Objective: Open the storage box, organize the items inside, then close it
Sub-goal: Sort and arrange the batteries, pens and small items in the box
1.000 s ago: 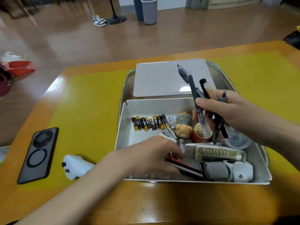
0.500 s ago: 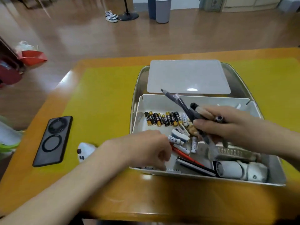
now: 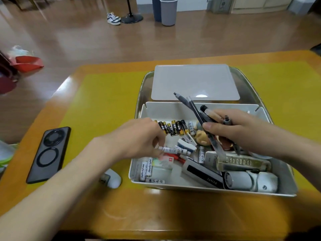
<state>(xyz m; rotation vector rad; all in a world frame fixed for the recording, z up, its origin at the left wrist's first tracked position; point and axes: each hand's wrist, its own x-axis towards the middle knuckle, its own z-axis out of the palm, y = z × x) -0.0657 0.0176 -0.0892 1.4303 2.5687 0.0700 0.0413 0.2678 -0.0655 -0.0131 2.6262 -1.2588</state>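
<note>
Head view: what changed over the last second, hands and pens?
The right hand tipped its bundle of pens from near upright to slanting back-left, lower over the storage box. The left hand lifted off the front items and now pinches a white battery in its fingers. The lid, black batteries and phone stayed put.

White storage box (image 3: 173, 111); black-and-gold batteries (image 3: 173, 127); yellow mat (image 3: 104, 101); black phone (image 3: 49, 153).

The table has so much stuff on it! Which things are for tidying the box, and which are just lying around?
For the job:
storage box
lid
pens in the right hand
white tube pinched by the left hand
row of batteries

Just lying about:
phone
white earbud case
</note>
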